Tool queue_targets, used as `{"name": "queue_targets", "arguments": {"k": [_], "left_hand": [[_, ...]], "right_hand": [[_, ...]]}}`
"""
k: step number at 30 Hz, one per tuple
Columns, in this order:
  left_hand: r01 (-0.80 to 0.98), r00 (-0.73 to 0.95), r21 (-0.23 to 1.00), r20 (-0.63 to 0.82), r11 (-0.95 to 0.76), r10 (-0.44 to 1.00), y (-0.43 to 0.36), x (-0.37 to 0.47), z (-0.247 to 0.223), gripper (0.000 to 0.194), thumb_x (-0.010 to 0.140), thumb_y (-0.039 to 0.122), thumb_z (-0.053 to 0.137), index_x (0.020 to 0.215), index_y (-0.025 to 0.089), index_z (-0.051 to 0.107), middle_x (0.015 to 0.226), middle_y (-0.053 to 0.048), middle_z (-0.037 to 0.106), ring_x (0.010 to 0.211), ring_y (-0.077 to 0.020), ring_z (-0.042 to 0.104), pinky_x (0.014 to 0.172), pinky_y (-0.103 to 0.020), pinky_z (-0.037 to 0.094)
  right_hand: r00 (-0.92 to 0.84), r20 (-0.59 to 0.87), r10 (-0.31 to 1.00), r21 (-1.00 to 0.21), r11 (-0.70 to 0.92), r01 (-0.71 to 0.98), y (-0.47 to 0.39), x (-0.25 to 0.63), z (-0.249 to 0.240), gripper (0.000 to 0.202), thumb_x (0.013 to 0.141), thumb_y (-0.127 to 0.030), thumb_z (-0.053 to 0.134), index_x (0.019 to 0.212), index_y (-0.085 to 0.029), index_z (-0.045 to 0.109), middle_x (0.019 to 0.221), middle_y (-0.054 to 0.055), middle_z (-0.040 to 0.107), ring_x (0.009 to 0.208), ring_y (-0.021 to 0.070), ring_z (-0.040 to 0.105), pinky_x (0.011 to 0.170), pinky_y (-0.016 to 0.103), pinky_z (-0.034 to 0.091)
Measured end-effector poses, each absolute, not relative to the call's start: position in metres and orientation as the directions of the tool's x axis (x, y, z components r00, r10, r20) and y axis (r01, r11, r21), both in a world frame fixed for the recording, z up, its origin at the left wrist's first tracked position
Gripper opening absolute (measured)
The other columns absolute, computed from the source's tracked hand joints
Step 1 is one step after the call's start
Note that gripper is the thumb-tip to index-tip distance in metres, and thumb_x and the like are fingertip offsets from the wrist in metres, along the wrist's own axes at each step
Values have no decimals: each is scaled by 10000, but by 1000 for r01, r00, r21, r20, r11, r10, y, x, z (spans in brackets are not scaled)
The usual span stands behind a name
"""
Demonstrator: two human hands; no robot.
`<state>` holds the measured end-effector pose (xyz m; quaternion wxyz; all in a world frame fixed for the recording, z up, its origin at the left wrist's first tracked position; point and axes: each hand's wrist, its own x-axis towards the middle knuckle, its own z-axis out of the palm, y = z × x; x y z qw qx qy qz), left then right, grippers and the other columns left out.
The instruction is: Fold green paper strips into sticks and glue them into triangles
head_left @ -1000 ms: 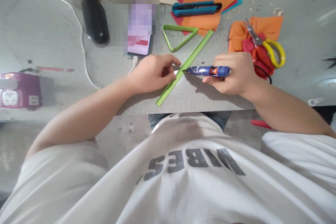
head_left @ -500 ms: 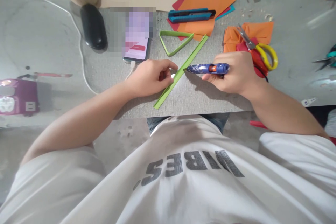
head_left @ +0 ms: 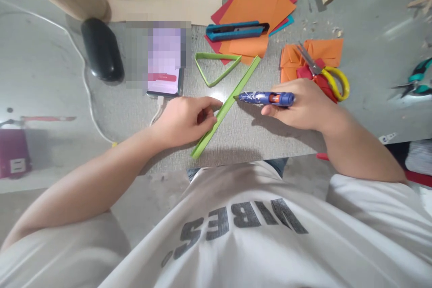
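Now glue gun [head_left: 266, 97] tip against green paper strip [head_left: 225, 109].

One word is made out, on the chest of the white T-shirt [head_left: 256, 229]: "VIBES" in big dark-grey block capitals, seen upside down from the head camera, so the letters run right to left across the picture. A small dark mark, like a full stop, is seen just past the S, at the lower left end of the word. The phone screen [head_left: 164, 65] lying on the surface is blurred out, and nothing on it can be read; only a red bar is seen low on it. No other lettering, number or brand is legible on anything else.
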<state>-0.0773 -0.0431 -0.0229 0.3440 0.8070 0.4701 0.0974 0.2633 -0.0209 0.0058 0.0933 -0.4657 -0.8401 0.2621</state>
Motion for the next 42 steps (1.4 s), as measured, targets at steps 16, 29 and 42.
{"name": "queue_targets", "arguments": {"k": [16, 29, 42], "left_hand": [[652, 523, 703, -142, -286, 841, -51, -80, -23, 303, 1087, 413, 627, 1199, 303, 887, 835, 2, 863, 623, -177, 709, 626, -326, 510], [684, 514, 682, -199, -259, 834, -53, -81, -18, 308, 1116, 394, 616, 1216, 352, 904, 884, -4, 896, 738, -221, 817, 677, -339, 566], [667, 527, 697, -194, -262, 827, -54, -85, -25, 359, 1132, 416, 594, 1279, 373, 919, 862, -13, 880, 689, -224, 791, 675, -361, 587]], "right_hand": [[-613, -129, 780, -616, 422, 666, -16, 265, 6, 800, 1110, -989, 587, 749, -284, 469, 743, -17, 445, 657, 187, 453, 612, 373, 299], [-597, -191, 780, -574, 404, 712, -15, 267, 7, 801, 1120, -980, 551, 725, -290, 451, 706, -3, 469, 628, 201, 457, 610, 396, 306], [-592, 41, 805, -553, 512, 657, -16, 268, 3, 788, 1169, -843, 668, 735, -289, 312, 660, -37, 385, 580, 174, 363, 571, 404, 227]]}}
